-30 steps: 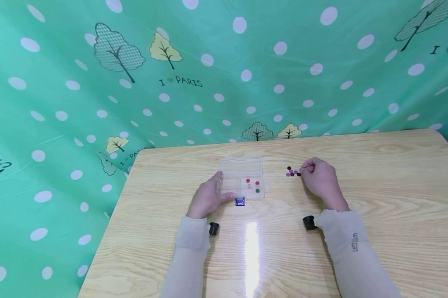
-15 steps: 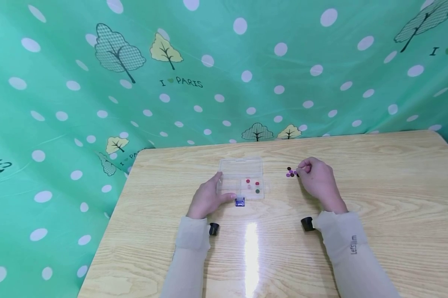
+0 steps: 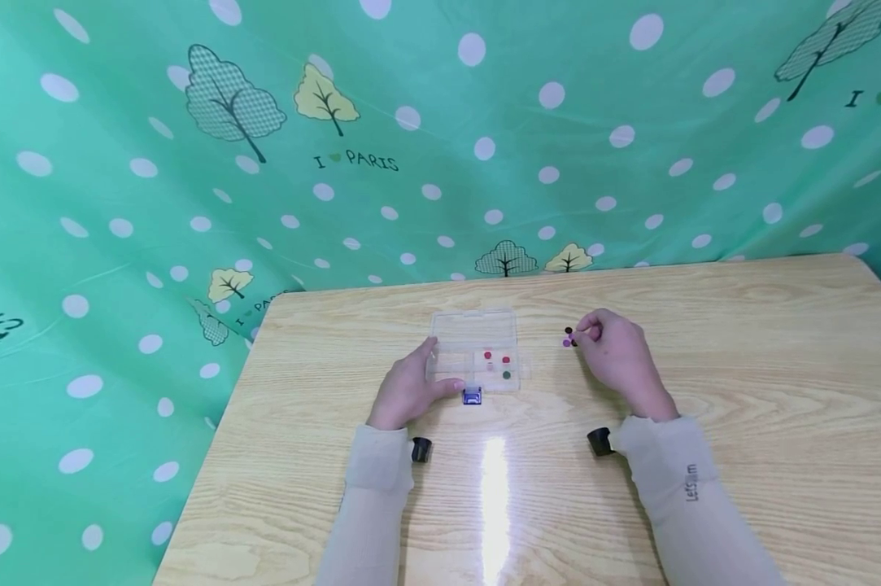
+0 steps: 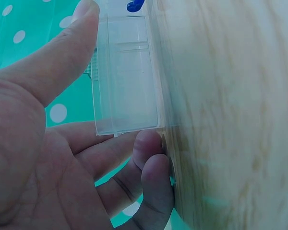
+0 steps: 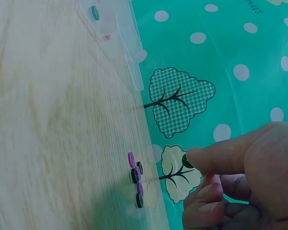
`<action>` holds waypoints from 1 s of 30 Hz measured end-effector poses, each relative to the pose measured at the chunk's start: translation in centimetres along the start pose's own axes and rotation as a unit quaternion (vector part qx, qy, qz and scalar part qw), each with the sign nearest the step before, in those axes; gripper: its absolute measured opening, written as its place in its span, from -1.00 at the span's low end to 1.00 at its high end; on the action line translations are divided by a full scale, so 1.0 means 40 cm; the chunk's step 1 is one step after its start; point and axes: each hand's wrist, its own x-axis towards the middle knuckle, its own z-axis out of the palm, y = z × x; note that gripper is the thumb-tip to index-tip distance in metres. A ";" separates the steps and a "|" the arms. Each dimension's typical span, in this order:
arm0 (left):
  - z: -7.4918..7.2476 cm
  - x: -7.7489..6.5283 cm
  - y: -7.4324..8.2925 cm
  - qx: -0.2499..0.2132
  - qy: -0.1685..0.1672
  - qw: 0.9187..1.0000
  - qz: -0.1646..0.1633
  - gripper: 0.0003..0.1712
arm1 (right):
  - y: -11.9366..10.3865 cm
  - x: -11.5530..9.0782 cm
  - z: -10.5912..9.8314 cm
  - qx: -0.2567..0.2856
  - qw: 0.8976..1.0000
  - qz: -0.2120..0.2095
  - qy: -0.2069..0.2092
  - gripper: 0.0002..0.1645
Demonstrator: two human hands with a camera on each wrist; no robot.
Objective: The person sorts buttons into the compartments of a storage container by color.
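Note:
A clear plastic box [image 3: 451, 363] lies on the table with its lid [image 3: 473, 328] folded back. My left hand [image 3: 405, 392] grips its left side, thumb along the front edge by a blue latch [image 3: 473, 397], other fingers at the far-left side. Red buttons [image 3: 487, 355], a pale one and a green button [image 3: 507, 375] sit in the right-hand part; the left part [image 4: 129, 79] looks bare. My right hand [image 3: 619, 356] pinches a dark button [image 5: 186, 160] between thumb and fingertips. It hovers beside a small pile of purple and black buttons [image 5: 135, 176], partly hidden in the head view.
The wooden table [image 3: 762, 366] carries a bright light reflection in front of the box. A green dotted curtain [image 3: 411, 195] hangs along the back and left edges. Black wrist cameras [image 3: 421, 450] are on both cuffs.
My right hand has moved slightly left, over the right side of the button pile, covering some of it. The left hand and the box have stayed still.

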 end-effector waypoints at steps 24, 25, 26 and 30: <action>-0.002 -0.001 0.003 0.000 0.002 1.000 0.006 0.13 | -0.030 -0.007 0.032 -0.017 0.998 -0.046 -0.026 -0.82; -0.002 -0.001 0.003 0.000 0.002 1.000 0.006 0.13 | -0.031 -0.007 0.035 -0.019 0.998 -0.048 -0.027 -0.82; -0.002 -0.001 0.003 0.000 0.002 1.000 0.006 0.13 | -0.032 -0.007 0.037 -0.021 0.998 -0.049 -0.028 -0.82; -0.002 -0.001 0.002 0.002 0.002 1.000 0.006 0.14 | -0.036 -0.009 0.045 -0.025 0.998 -0.056 -0.030 -0.82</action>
